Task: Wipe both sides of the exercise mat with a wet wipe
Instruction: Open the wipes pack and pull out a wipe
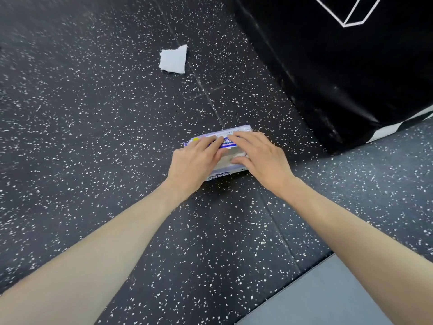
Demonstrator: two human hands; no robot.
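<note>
Item: pack of wet wipes (221, 146), white and blue, lying flat on the black speckled exercise mat (93, 137). Left hand (194, 158) resting on the pack's left half, fingers straight and spread flat over the label. Right hand (257, 156) lying on the right half, fingers extended across the top, thumb near the white lid area; whether it is pinching anything cannot be told. Loose white wet wipe (173, 59), crumpled, sitting on the mat well apart from the pack. Large black pad (339, 78) standing at the upper right
</note>
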